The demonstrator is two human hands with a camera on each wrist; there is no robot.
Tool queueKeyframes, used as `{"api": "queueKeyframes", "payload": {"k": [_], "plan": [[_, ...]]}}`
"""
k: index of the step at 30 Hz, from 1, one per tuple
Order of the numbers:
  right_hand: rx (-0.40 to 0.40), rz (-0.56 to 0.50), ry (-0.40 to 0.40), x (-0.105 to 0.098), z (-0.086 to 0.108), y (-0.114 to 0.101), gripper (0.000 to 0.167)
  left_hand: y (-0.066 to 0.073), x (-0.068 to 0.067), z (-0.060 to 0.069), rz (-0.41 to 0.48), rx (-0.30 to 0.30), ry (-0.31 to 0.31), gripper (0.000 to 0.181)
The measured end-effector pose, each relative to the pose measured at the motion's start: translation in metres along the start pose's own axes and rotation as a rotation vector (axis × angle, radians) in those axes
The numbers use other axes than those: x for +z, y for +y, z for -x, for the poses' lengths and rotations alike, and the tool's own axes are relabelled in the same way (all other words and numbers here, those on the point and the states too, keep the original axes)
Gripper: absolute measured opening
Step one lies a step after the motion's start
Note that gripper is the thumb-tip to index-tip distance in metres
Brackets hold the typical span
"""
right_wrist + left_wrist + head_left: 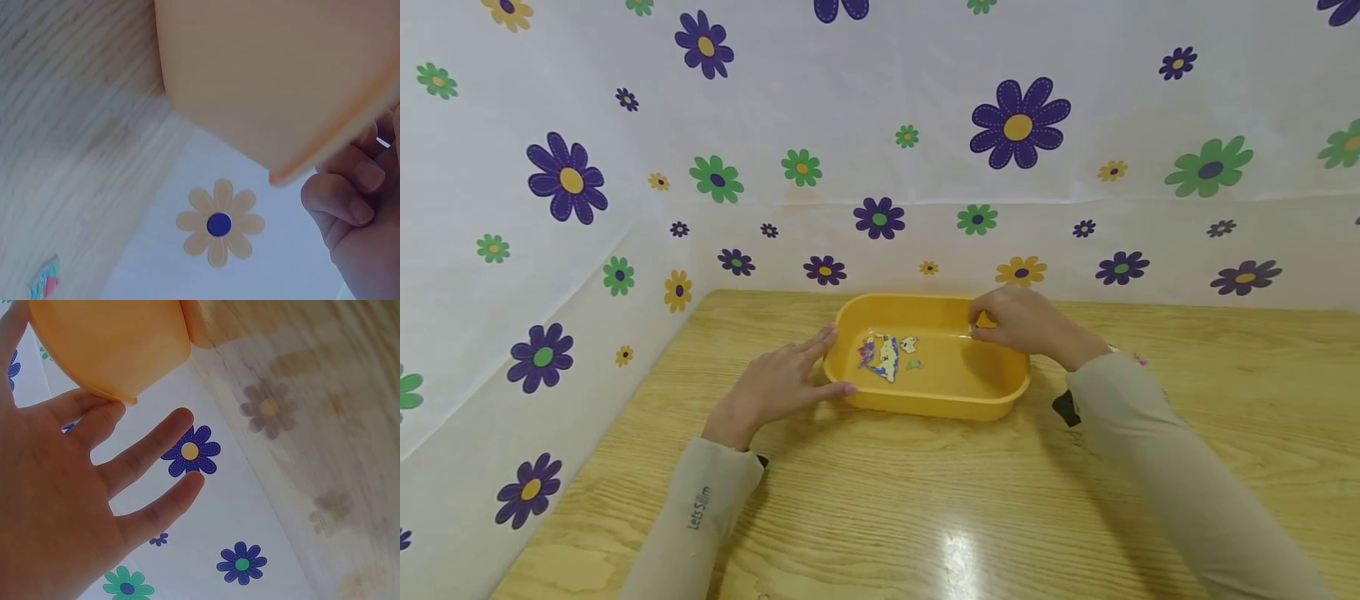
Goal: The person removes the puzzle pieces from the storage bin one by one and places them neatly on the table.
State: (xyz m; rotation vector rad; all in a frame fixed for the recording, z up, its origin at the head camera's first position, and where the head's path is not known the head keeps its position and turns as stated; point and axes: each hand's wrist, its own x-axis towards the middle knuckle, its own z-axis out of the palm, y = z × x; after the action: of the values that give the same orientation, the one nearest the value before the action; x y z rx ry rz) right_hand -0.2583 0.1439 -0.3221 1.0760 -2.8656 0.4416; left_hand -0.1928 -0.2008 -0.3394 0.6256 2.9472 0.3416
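Note:
A yellow plastic basin [925, 404] stands on the wooden table. My left hand [778, 383] rests against its left end, fingers spread, fingertips and thumb touching the rim; the left wrist view shows two fingers stretched out clear of it. Over the basin's right end, my right hand [1018, 321] pinches a small pale piece [973, 330], mostly hidden by the fingers. Inside the basin, toward the left, lie a larger blue-edged cream printed piece [887, 358], a small cream piece [909, 344] and a small greenish piece [913, 364].
A floral white sheet [850, 100] hangs behind and to the left of the wooden table [865, 508]. Beyond the right forearm lies a small pink piece [1141, 360], and a colourful scrap [44, 280] shows in the right wrist view. A black item [1066, 409] sits by the right sleeve.

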Motion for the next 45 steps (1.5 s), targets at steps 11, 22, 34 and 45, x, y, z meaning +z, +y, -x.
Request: {"api": "queueKeyframes", "payload": {"k": [11,22,34,45], "plan": [[0.042,0.017,0.020,-0.017,0.013,0.008,0.015,0.000,-0.001,-0.001,0.007,-0.003,-0.003,0.091],[0.030,0.009,0.098,-0.026,0.035,0.025,0.016,0.001,-0.002,-0.001,0.009,0.000,0.001,0.091],[0.111,-0.009,0.132,-0.032,0.067,0.048,0.016,0.000,-0.001,0.000,0.013,-0.004,-0.007,0.090],[0.112,0.037,0.206,-0.024,0.102,0.080,0.011,0.000,-0.001,0.000,0.013,-0.006,-0.013,0.090]]}}
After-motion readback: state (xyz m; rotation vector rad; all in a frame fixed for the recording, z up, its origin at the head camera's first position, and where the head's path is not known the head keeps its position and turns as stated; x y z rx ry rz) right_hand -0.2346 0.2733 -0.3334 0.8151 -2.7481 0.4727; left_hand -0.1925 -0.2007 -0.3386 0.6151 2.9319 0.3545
